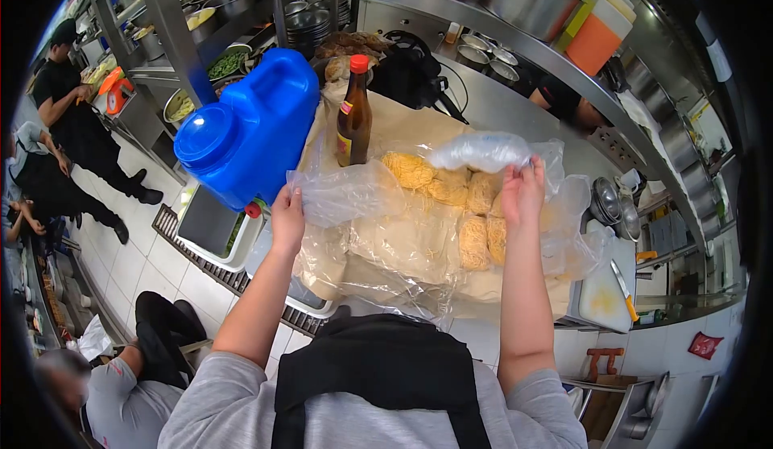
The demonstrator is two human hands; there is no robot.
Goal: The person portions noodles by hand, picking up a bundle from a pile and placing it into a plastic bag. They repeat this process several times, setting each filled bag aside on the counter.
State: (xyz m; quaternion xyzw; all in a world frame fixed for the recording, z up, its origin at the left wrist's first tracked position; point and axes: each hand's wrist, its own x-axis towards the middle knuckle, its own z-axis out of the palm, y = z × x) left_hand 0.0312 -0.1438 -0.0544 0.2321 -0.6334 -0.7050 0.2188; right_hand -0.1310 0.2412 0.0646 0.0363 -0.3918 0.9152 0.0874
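Brown sheet (423,123) beneath yellow noodle bundles (473,242); left hand (287,215) holding clear bag (346,194), right hand (523,191) bunched plastic (479,151).

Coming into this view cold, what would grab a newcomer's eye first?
Probably the big blue jug, standing left of the brown bottle with its red cap. Next, the yellow noodle bundles in the middle of the work surface, with clear plastic around them. The left hand holds a clear bag beside them, and the right hand is at a bunched plastic roll.
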